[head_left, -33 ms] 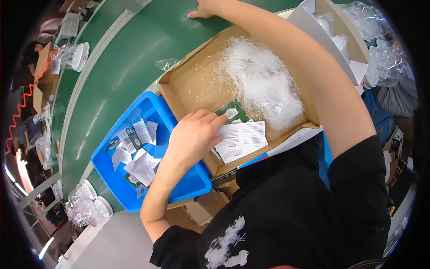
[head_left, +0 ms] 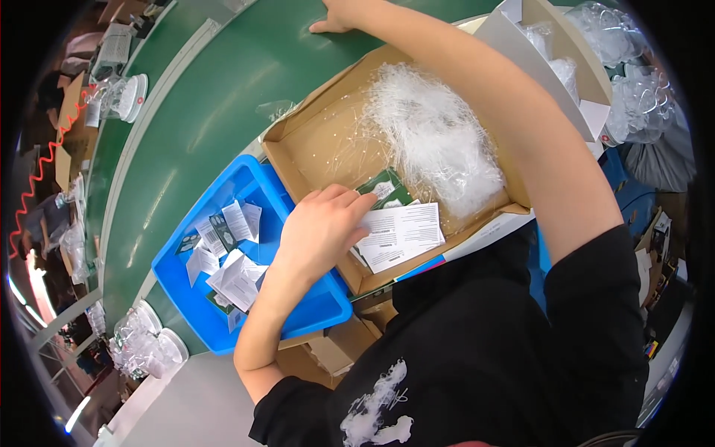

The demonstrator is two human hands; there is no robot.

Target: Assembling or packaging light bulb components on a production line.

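My left hand [head_left: 322, 227] is over the left part of a shallow cardboard tray [head_left: 320, 141], its fingers bent and closed at the edge of a white printed leaflet [head_left: 402, 237]. Beside the fingertips lies a green printed card [head_left: 387, 188], partly under the leaflet. Toward the tray's right side is a tangled heap of thin clear plastic strands [head_left: 439, 141]. My right arm reaches across that side, and my right hand [head_left: 344, 16] rests on the green table [head_left: 223, 97] at the top edge. Its thumb sticks out and the hand looks open; the other fingers are cut off by the picture.
Left of the tray stands a blue bin [head_left: 313, 313] with several folded leaflets [head_left: 237, 279] inside. An open white-grey box [head_left: 514, 59] holds clear plastic at the upper right. Bagged clear plastic items [head_left: 145, 346] sit at the table's left edge, and others [head_left: 640, 97] at far right.
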